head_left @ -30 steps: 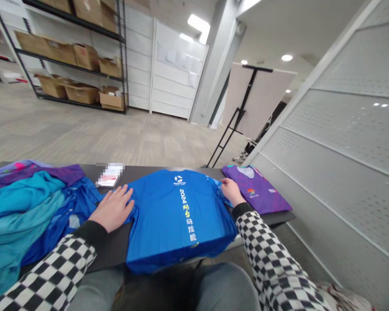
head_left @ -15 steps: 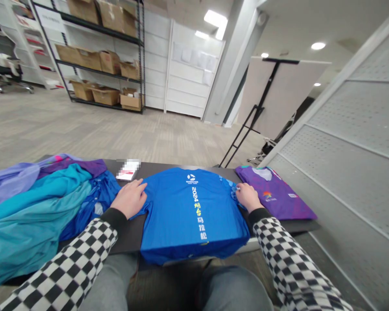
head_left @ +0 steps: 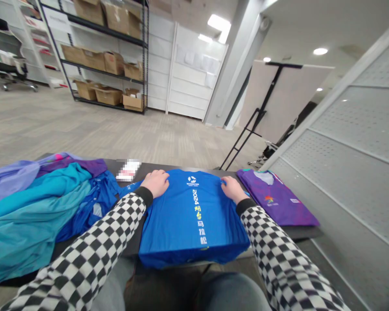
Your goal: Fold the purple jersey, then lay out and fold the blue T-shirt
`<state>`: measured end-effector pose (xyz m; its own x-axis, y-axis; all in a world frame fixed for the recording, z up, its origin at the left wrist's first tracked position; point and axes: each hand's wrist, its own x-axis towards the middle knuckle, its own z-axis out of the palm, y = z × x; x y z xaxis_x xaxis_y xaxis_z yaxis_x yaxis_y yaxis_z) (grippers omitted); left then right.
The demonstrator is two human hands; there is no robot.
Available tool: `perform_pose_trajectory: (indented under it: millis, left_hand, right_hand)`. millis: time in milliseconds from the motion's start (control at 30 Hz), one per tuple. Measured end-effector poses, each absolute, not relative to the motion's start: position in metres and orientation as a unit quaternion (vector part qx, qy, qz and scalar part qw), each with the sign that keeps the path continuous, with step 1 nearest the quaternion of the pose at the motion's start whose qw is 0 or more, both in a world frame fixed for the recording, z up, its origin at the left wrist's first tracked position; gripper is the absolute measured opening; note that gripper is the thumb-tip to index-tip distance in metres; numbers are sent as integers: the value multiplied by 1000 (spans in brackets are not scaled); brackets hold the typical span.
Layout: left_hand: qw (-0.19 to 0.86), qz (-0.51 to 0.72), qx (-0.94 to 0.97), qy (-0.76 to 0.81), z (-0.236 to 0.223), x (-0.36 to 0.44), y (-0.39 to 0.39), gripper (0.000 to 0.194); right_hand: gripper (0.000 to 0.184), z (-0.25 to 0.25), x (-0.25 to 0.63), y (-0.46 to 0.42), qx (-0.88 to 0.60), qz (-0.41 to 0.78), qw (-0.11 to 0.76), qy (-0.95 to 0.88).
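A blue T-shirt [head_left: 175, 216] lies spread on the dark table, its printed side up and its hem hanging over the near edge. White and yellow lettering runs down its middle below a white logo. My left hand [head_left: 157, 183] is at the shirt's left shoulder, its bent fingers closed on the fabric. At the opposite shoulder, my right hand [head_left: 232, 188] pinches the cloth between thumb and fingers. The left sleeve sticks out beyond my left wrist, while my right forearm partly covers the right sleeve.
Crumpled teal, blue and lilac garments [head_left: 42, 207] are heaped on the left. A folded purple shirt [head_left: 278, 203] lies at the right, beside a grey partition [head_left: 350, 172]. Near the far edge is a phone-like item [head_left: 129, 169], partly blurred. Beyond stand a shelf of boxes [head_left: 106, 60] and an easel [head_left: 262, 108].
Both hands have moved inward and away from me, from the sleeves to the shoulders near the collar. The shirt stays spread in nearly the same place.
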<state>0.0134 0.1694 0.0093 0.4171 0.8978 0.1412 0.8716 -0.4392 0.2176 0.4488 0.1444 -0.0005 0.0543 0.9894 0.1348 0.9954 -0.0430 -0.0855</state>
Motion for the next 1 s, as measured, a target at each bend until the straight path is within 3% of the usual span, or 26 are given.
perform_pose_trajectory:
  millis: [333, 700, 1000]
  left_hand:
    - [131, 66, 843, 518, -18, 57, 217, 66]
    - [98, 40, 846, 522, -31, 58, 230, 79]
    - [74, 60, 843, 530, -33, 59, 226, 78]
  right_hand:
    - [49, -14, 402, 195, -647, 25, 86, -757]
    - [63, -26, 410, 203, -685, 100, 44, -721]
    - [63, -24, 420, 199, -674, 98, 116, -723]
